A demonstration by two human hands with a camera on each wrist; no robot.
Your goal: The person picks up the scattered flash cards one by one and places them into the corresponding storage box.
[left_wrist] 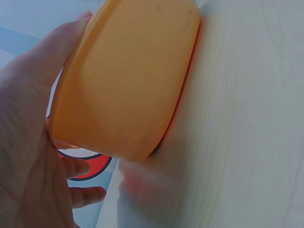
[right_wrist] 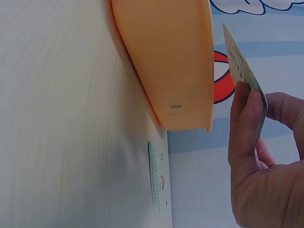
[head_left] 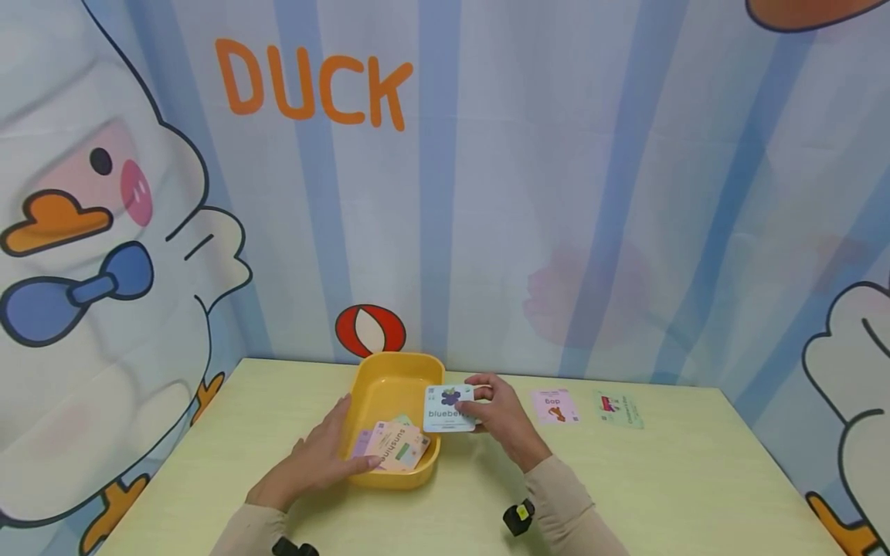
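In the head view my right hand pinches a light-blue word card reading "blueberry", partly covered by the thumb. The card overlaps the right side of a yellow plastic tray. From the right wrist view, the held card shows nearly edge-on between thumb and fingers, apart from the tray wall. My left hand rests along the tray's left side, fingers extended. Its thumb reaches over the rim to a cream "sunshine" card, which lies over purple and green cards inside.
To the right on the pale wooden table lie a pink dog card and a green card with a red picture. Behind the table's back edge hangs a blue-striped duck curtain.
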